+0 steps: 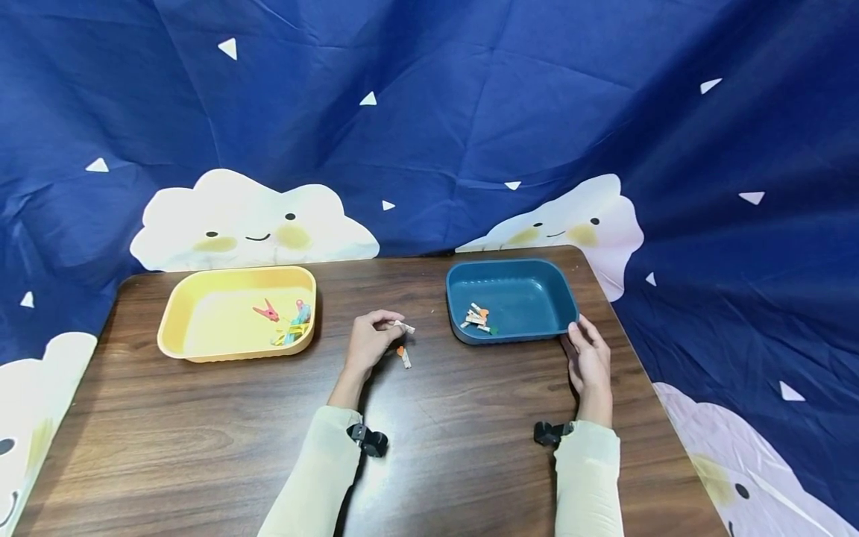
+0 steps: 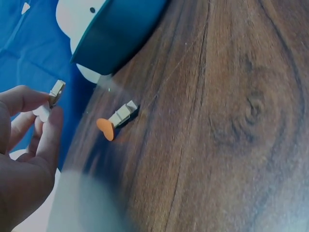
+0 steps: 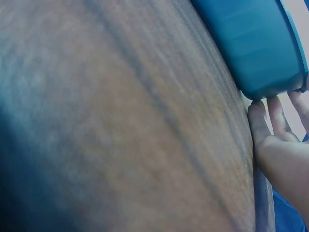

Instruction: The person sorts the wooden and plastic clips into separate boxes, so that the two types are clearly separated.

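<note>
My left hand [image 1: 370,343] pinches a small wooden clothespin [image 2: 57,92] with a white piece on it, a little above the table. Just below it on the table lies another wooden clothespin [image 1: 406,358] with an orange heart. My right hand [image 1: 589,356] touches the near right corner of the blue bin [image 1: 513,337], its fairly straight fingers [image 3: 276,116] against the outside below the rim. Several wooden clothespins [image 1: 476,319], with orange and green pieces among them, lie in the bin's near left corner.
On the left stands a yellow bin [image 1: 235,350] with several coloured plastic clothespins [image 1: 293,328] gathered at its right end. A dark blue curtain [image 1: 429,134] with clouds hangs behind the wooden table [image 1: 456,440]. Both wrists wear black cameras [image 1: 367,440].
</note>
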`<state>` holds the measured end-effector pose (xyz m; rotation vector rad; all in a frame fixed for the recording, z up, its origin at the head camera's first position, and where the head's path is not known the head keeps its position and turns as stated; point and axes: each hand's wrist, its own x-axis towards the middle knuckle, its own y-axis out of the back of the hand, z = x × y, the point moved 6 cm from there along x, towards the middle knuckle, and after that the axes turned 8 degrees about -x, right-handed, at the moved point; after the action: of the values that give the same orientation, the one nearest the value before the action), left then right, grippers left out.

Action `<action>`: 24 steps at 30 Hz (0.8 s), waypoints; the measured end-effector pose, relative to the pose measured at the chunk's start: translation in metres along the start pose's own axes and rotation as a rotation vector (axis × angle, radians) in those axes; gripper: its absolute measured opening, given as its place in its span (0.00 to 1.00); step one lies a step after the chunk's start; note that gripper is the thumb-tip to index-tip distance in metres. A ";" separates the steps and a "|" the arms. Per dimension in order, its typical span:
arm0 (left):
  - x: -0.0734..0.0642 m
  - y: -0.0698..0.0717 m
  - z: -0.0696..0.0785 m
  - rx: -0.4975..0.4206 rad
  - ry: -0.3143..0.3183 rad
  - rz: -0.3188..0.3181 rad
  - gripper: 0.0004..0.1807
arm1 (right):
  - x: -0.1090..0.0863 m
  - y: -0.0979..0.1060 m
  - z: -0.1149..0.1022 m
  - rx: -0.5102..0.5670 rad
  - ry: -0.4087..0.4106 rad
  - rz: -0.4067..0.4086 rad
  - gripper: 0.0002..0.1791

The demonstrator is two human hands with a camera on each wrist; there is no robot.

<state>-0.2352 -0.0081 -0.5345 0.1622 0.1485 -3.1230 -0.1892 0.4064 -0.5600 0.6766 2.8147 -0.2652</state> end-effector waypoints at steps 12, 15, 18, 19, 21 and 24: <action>0.001 -0.014 0.007 0.059 -0.037 -0.037 0.12 | 0.001 0.001 0.001 -0.010 -0.001 0.008 0.29; 0.001 -0.017 0.008 0.059 -0.045 -0.046 0.12 | 0.000 0.001 0.000 -0.002 -0.004 0.009 0.30; 0.001 -0.020 0.011 0.058 -0.050 -0.056 0.12 | 0.000 0.001 -0.001 -0.008 -0.008 0.007 0.30; 0.001 -0.022 0.012 0.060 -0.051 -0.059 0.12 | 0.000 0.001 -0.001 -0.009 -0.012 0.006 0.30; 0.000 -0.025 0.015 0.061 -0.056 -0.068 0.12 | 0.000 0.001 -0.001 -0.008 -0.014 0.004 0.30; 0.000 -0.031 0.019 0.066 -0.062 -0.081 0.11 | -0.001 0.001 -0.001 -0.011 -0.014 0.007 0.29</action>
<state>-0.2377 0.0206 -0.5133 0.0605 0.0527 -3.2111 -0.1883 0.4072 -0.5591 0.6789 2.7978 -0.2517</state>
